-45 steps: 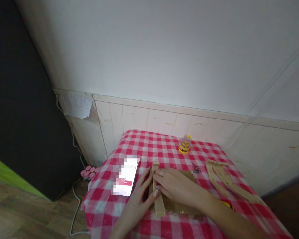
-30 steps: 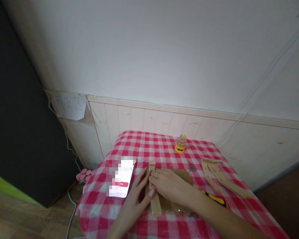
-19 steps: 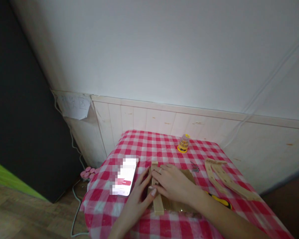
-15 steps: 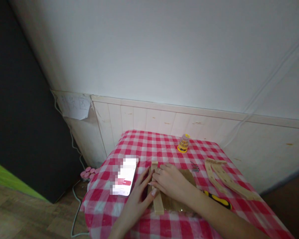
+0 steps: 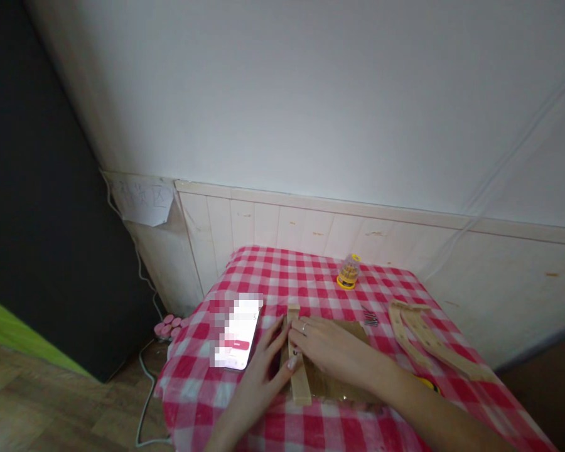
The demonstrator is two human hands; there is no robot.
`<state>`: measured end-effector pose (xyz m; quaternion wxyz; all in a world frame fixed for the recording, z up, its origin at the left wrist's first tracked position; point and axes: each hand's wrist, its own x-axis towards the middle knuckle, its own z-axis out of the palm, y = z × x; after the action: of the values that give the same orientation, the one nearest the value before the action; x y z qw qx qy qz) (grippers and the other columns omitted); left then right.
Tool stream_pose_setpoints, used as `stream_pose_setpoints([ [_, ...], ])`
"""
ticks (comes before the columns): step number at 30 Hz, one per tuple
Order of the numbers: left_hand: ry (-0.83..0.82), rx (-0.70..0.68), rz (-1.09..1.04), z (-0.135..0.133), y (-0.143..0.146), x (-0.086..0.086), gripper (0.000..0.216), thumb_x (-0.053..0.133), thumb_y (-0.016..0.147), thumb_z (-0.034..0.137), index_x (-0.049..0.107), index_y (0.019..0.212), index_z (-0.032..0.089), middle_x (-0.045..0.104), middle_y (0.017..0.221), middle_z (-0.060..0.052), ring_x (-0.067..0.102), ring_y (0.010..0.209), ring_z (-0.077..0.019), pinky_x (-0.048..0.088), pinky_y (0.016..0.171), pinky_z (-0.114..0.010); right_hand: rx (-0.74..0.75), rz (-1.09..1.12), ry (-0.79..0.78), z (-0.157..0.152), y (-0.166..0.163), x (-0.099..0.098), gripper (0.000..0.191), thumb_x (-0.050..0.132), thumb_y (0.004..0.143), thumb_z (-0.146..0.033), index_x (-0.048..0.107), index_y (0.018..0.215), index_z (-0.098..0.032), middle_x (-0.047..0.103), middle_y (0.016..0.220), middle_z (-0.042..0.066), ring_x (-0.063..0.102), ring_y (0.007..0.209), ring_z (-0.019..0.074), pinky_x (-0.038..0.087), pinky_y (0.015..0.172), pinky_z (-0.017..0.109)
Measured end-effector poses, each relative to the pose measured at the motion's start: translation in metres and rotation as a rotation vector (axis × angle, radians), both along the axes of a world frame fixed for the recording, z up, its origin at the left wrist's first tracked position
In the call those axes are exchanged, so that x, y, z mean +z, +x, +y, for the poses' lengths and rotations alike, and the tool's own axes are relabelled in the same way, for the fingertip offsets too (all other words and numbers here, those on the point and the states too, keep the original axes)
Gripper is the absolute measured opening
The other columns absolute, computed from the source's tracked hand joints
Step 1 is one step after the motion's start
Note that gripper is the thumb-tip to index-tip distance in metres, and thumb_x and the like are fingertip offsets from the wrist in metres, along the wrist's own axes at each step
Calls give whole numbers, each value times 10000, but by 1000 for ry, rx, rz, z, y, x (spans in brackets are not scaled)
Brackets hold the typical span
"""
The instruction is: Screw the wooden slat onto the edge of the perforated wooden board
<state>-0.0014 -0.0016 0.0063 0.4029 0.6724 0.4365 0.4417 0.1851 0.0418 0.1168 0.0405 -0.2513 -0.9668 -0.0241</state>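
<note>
A pale wooden strip [image 5: 301,386] lies lengthwise across a brown flat piece [image 5: 332,384] on the table. My left hand [image 5: 266,364] grips the strip from its left side, thumb on the near part and fingers further up. Over the upper part of the strip, my right hand [image 5: 327,342] has its fingers bent and pressed together. Whatever its fingertips hold, if anything, is hidden. A small dark spot shows on the strip just below them; whether it is a hole or hardware I cannot tell.
A lit phone [image 5: 239,336] lies left of my hands. Behind stands a clear, yellow-based bit holder [image 5: 348,273]. To the right are several small metal pieces [image 5: 370,317], curved wooden parts [image 5: 428,339] and a yellow-black handle [image 5: 428,384], partly behind my right forearm. A wall borders the table's back.
My right hand has shifted slightly and its fingers have drawn back, baring the dark spot on the strip. The forearm now covers more of the yellow-black handle. My left hand keeps its grip.
</note>
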Motion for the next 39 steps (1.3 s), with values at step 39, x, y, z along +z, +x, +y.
stream_pose_setpoints([
  [39,-25,24,6,-2,-1,0,524,588,1027,521,540,1525,364,348,1719,-14,277,1597,-317,271,1293,-538,-61,71,-4,-3,3,-5,178,605,1038,-292,659,1135,-153,748,1170,127,701,1119,257,573,960,403],
])
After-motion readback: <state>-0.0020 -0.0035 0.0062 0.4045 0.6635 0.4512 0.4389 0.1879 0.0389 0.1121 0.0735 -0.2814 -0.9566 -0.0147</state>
